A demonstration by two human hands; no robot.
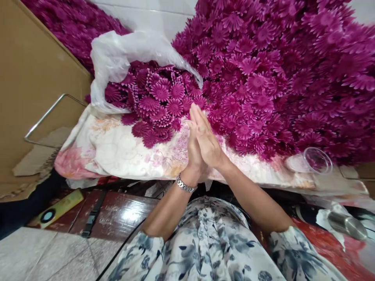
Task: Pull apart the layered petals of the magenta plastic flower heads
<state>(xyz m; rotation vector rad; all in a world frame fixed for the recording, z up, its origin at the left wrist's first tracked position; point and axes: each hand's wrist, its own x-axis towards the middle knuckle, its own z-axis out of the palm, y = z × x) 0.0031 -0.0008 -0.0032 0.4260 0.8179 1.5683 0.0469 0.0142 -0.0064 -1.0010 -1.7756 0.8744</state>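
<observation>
My left hand (195,150) and my right hand (208,145) are pressed palm to palm above the front of the cloth-covered table. Their fingers are stretched out and point away from me. No object shows between the palms, though the inner faces are hidden. Just beyond the fingertips lie magenta artificial flower heads (159,92), some stacked in rows, spilling out of a white plastic bag (109,52). To the right rises a large heap of the same magenta flowers (258,84). A metal watch (185,184) is on my left wrist.
A stained, patterned cloth (117,146) covers the table. At its right lies a clear plastic cup (310,160) on its side. Cardboard (35,78) and a bent metal rod (47,113) stand at the left. A steel tumbler (348,225) lies low on the right.
</observation>
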